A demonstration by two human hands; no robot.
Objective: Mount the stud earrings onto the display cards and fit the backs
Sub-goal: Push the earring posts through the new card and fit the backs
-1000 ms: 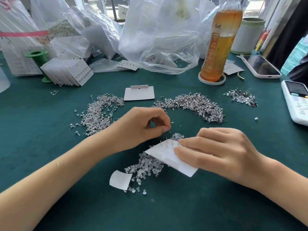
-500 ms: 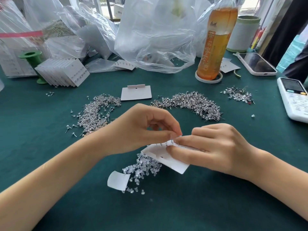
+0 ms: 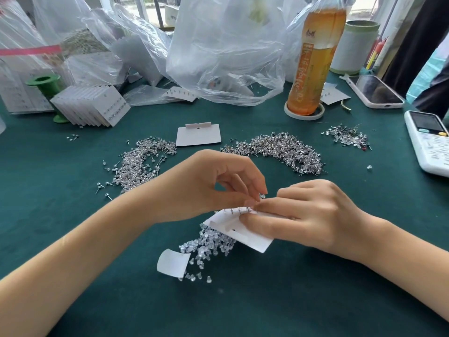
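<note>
My right hand (image 3: pixel 308 215) grips a white display card (image 3: pixel 233 227), tilted, with several stud posts sticking up along its top edge. My left hand (image 3: pixel 213 188) pinches a small clear earring back (image 3: pixel 262 196) at the card's top edge, thumb and forefinger touching my right fingertips. A heap of clear backs (image 3: pixel 209 246) lies under the card. Two heaps of silver stud earrings lie beyond: one on the left (image 3: pixel 143 161), one on the right (image 3: pixel 281 149). A blank card (image 3: pixel 198 135) lies between them.
A small white paper scrap (image 3: pixel 173 262) lies near the backs. A stack of filled cards (image 3: pixel 91 107) and a green spool (image 3: pixel 46 86) stand back left, plastic bags (image 3: pixel 226 49) behind. A tea bottle (image 3: pixel 313 62), phone (image 3: pixel 375 92), remote (image 3: pixel 430 142) and small stud heap (image 3: pixel 347 137) are at the right.
My left hand has come right and down from above the card to its top edge, meeting my right fingertips. The card has tilted slightly in my right hand.
</note>
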